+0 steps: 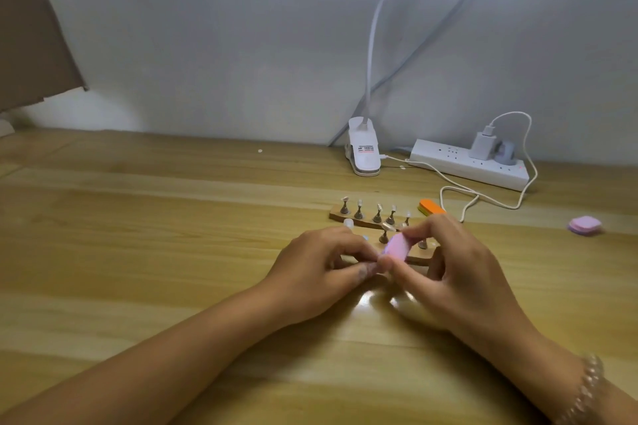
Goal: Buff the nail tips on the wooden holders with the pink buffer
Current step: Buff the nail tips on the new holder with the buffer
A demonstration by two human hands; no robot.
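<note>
Two wooden holders lie on the table, a far holder (336,216) with several metal stands carrying clear nail tips and a near holder (419,259) mostly hidden behind my hands. My right hand (448,269) pinches the pink buffer (397,247) between thumb and fingers, tilted over the near holder. My left hand (321,269) sits just left of it, fingers curled and pinching something small at the buffer's lower edge; what it pinches is hidden. A loose nail tip (348,222) stands by the far holder.
An orange buffer block (431,208) lies right of the far holder. A stack of pink pads (584,226) sits far right. At the back stand a white clip lamp base (362,152) and a power strip (469,164) with a white cable looping forward.
</note>
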